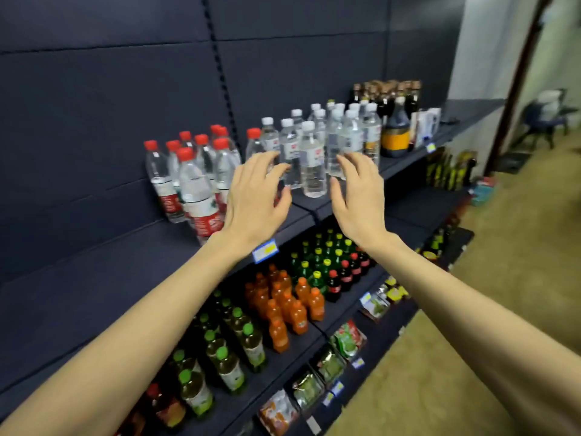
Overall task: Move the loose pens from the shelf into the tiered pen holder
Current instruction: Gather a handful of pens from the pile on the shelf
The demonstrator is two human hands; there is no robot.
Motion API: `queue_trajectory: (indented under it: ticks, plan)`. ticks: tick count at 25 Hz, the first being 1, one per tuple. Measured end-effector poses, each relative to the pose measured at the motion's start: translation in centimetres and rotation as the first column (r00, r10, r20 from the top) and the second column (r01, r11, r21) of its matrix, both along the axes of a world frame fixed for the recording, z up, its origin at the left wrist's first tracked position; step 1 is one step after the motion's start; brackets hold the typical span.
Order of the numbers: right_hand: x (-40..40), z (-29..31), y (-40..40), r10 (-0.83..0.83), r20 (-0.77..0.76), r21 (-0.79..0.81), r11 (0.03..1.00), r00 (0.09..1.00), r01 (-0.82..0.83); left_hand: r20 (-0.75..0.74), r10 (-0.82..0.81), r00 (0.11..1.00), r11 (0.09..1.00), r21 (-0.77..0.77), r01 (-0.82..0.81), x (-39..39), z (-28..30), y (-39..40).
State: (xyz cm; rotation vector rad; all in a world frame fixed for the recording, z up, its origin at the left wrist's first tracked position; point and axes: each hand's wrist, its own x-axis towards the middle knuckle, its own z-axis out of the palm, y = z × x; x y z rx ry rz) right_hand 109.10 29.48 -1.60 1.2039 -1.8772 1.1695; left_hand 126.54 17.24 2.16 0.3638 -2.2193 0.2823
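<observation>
I have both hands raised before the top shelf (405, 166), holding nothing: left hand (254, 199) with fingers loosely curled, right hand (358, 196) with fingers spread wide. Between them stand white-capped water bottles (312, 158), red-capped bottles (188, 180) to the left. I cannot make out any pens or holder here.

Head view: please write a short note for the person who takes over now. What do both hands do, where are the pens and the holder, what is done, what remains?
Left hand: open, fingers spread, holds nothing, raised in front of the red-capped water bottles.
Right hand: open, holds nothing, raised in front of the white-capped water bottles.
Job's things: no pens and no pen holder show in this view. The shelf here carries only drinks; lower shelves hold orange bottles and snack packs.
Done: nothing that can be seen.
Left: find the pens and the holder, probably elsewhere, then move all the pens.
</observation>
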Motion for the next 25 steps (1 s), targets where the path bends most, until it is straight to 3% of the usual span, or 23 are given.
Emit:
queue_trajectory:
  ticks: [4, 8, 11, 16, 25]
  plan:
    - [-8.2, -3.9, 4.3, -0.192, 0.018, 0.275, 0.945, 0.981, 0.179, 0.185, -0.100, 0.978, 0.995, 0.045, 0.093, -9.4, -3.5, 2.0]
    - [-15.8, -7.0, 6.5, -0.351, 0.070, 0.614, 0.753, 0.934, 0.237, 0.422, -0.149, 0.894, 0.989, 0.077, 0.128, -18.9, -7.0, 2.1]
    - [-20.3, -7.2, 7.2, -0.448, 0.143, 0.739, 0.642, 0.883, 0.206, 0.518, -0.125, 0.846, 0.992, 0.094, 0.089, -24.2, -8.2, 0.7]
    - [-26.0, -7.2, 5.9, -0.494, 0.167, 0.743, 0.632, 0.853, 0.220, 0.534, -0.148, 0.833, 0.984, 0.166, 0.069, -32.3, -8.4, -1.5]
    - [-42.9, -9.0, 3.4, -0.392, 0.203, 0.628, 0.755, 0.897, 0.188, 0.510, -0.137, 0.849, 0.982, 0.184, 0.048, -48.4, -9.1, -1.6]
